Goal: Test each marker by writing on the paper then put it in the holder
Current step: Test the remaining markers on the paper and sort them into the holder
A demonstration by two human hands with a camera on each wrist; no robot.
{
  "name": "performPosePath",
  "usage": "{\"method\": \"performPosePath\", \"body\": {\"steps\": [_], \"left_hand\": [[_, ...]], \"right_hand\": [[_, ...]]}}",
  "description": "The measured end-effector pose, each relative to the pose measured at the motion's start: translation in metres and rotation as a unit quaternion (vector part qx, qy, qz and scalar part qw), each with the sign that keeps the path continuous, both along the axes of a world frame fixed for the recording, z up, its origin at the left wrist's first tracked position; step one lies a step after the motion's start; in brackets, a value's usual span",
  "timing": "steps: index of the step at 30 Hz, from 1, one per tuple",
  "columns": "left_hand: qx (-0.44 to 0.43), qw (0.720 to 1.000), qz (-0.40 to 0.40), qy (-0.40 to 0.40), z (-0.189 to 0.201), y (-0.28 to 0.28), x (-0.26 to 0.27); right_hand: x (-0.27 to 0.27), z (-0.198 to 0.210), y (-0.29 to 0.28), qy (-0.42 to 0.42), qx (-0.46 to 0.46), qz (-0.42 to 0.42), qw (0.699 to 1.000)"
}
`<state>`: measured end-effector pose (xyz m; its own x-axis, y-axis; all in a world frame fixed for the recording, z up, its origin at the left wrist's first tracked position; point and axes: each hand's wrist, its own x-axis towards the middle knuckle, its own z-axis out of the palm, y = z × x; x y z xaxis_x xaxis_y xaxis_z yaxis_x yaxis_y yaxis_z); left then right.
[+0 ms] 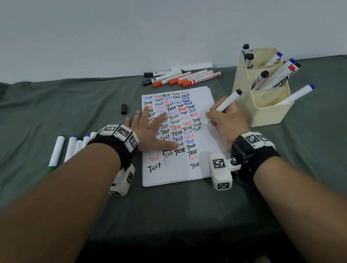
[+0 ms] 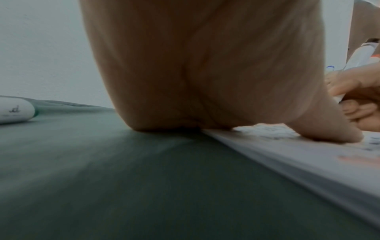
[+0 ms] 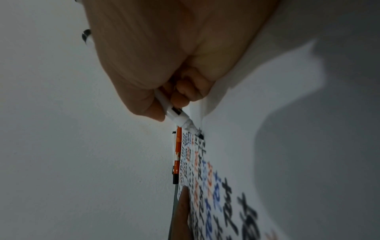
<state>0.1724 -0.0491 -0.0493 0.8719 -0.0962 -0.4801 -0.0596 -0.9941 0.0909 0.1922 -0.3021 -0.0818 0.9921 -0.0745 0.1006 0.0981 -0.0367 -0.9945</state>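
Note:
A white paper stack (image 1: 209, 148), covered with "Test" in black, red and blue, lies on the green cloth. My left hand (image 1: 153, 132) lies flat on it with spread fingers, palm (image 2: 205, 73) down at the paper's left edge. My right hand (image 1: 224, 122) grips an uncapped white marker (image 1: 225, 103) with a black end. Its black tip (image 3: 200, 136) touches the paper (image 3: 246, 146) at the right margin. The cream holder (image 1: 265, 111) stands to the right with several markers in it. A loose black cap (image 1: 124, 108) lies left of the paper.
Several orange and black markers (image 1: 185, 77) lie in a row behind the paper by the wall. More white markers (image 1: 58, 151) lie to the left behind my left wrist; one white marker (image 2: 14, 112) shows in the left wrist view. The green cloth (image 1: 32, 120) covers the table.

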Motion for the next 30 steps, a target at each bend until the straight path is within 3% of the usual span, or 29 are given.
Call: {"method": "performPosePath", "body": {"steps": [14, 30], "left_hand": [[0.0, 1.0, 0.004, -0.001, -0.0022, 0.0001, 0.0008], [0.001, 1.0, 0.001, 0.001, -0.0016, 0.0013, 0.0016]], "right_hand": [[-0.0016, -0.0024, 0.0008, -0.005, 0.033, -0.032, 0.999], [-0.0003, -0.0059, 0.0008, -0.005, 0.001, -0.019, 1.0]]}}
